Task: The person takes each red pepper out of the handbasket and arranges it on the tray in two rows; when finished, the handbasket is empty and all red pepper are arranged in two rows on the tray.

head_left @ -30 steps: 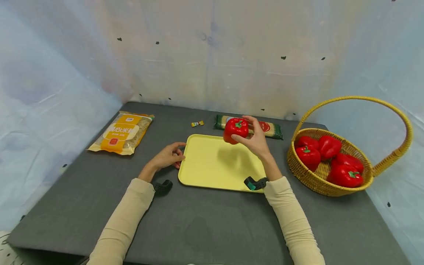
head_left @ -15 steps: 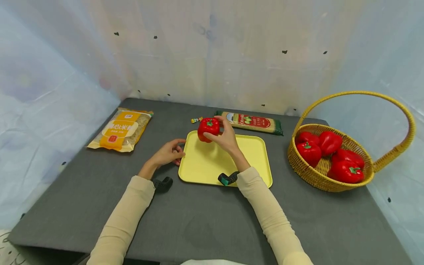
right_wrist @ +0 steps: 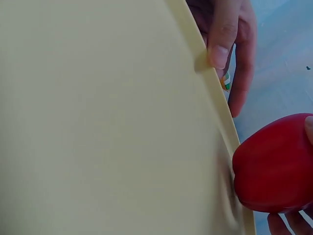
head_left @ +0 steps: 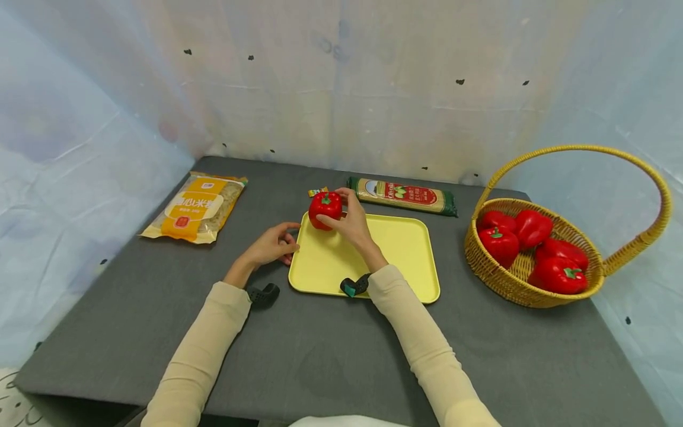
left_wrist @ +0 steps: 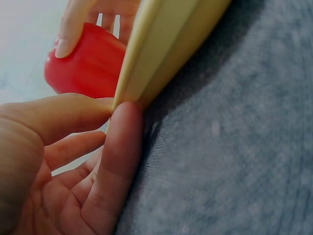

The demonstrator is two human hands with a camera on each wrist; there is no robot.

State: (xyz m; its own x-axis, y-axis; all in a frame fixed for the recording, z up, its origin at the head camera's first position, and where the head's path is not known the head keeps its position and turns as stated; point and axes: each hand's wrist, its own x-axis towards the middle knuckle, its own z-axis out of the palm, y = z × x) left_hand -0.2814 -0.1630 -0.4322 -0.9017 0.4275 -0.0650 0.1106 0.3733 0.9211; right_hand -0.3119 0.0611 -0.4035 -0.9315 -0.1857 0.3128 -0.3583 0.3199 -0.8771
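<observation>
My right hand [head_left: 354, 225] holds a red bell pepper [head_left: 323, 207] at the far left corner of the yellow tray [head_left: 389, 255], thumb on its near side. Whether the pepper touches the tray cannot be made out. At the tray's left edge, my left hand [head_left: 269, 245] pinches the rim; in the left wrist view its thumb and a finger [left_wrist: 124, 152] meet on either side of that rim. The right wrist view has the pepper [right_wrist: 274, 166] beside the tray's raised edge, with the left thumb [right_wrist: 222, 44] on the rim farther up.
A yellow wicker basket [head_left: 496, 289] with a tall handle stands at the right, holding several red bell peppers [head_left: 557, 276]. Behind the tray lie a green-ended pasta packet [head_left: 402, 196] and a small yellow wrapper [head_left: 318, 191]. A grain bag [head_left: 194, 207] lies at the left.
My right hand has carried the bell pepper leftward across the tray to its far left corner, moving less in the last half second. My left hand has stayed at the rim.
</observation>
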